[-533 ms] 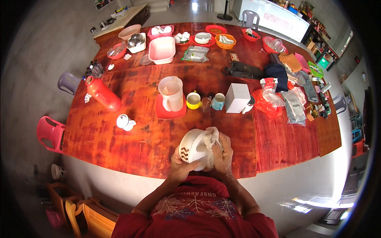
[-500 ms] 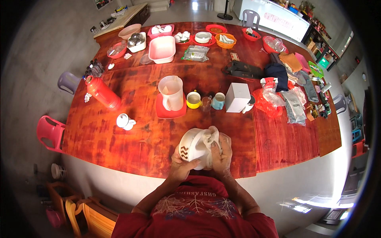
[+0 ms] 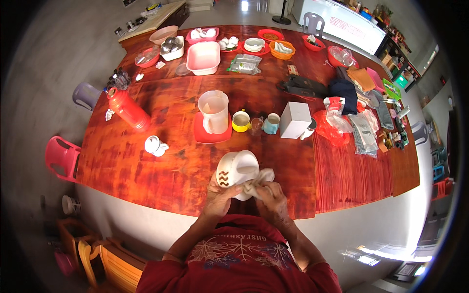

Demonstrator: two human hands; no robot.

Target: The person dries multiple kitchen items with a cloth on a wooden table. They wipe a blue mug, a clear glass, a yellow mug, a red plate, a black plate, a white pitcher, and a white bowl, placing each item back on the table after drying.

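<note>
At the near edge of the table, my left hand grips a white rounded object with brown wavy marks on its side and an oval, hollow-looking part on top. Its exact kind is unclear. A crumpled beige cloth is bunched in my right hand, pressed against the object's lower right side. Beyond the hands are a clear plastic pitcher on a red tray, a yellow mug, a small clear cup, a light blue mug and a white box.
A small white lidded pot and a red thermos stand to the left. Basins and dishes, among them a pink basin, line the far side. Plastic bags and folded cloths crowd the right. A pink chair stands left.
The white object has tilted and moved slightly left and up, showing its oval part. The cloth and my right hand have slid from its top right down to its lower right side.
</note>
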